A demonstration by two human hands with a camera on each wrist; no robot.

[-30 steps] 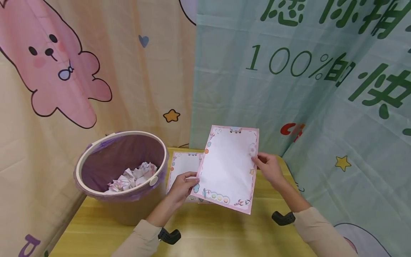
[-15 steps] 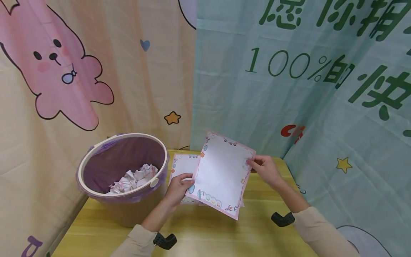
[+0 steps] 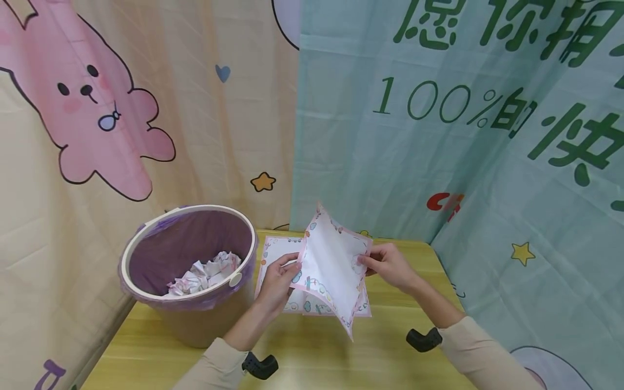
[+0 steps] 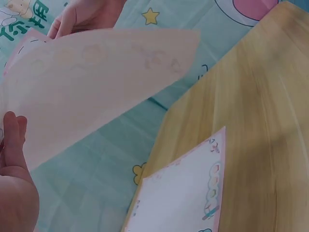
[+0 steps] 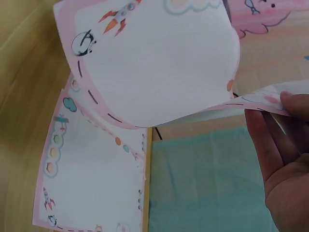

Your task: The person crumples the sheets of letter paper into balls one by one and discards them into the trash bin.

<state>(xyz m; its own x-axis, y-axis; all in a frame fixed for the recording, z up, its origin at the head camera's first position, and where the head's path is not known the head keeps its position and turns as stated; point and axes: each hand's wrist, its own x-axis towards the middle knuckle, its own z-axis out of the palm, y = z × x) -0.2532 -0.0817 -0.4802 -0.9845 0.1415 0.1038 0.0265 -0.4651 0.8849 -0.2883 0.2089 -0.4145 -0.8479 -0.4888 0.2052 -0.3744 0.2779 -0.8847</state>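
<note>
Both hands hold one sheet of paper (image 3: 333,265) with a pink printed border, raised above the table. My left hand (image 3: 277,281) pinches its left edge between thumb and fingers. On the opposite edge, my right hand (image 3: 390,266) pinches it the same way. The sheet bows between them, its top and bottom corners drawn to points. In the right wrist view the paper (image 5: 159,63) curls up, with a rocket printed near one corner. Under it on the table lie matching sheets (image 3: 280,249), overlapping and partly hidden by the held one.
Left of the hands stands a waste bin (image 3: 195,325) lined with a purple bag. Crumpled paper (image 3: 207,275) lies inside it. The wooden table (image 3: 390,346) meets printed curtains (image 3: 351,162) at the back and sides.
The held sheet has gone from nearly flat to bowed and twisted. My right hand has moved left and a little down, closer to my left hand, which has shifted only slightly.
</note>
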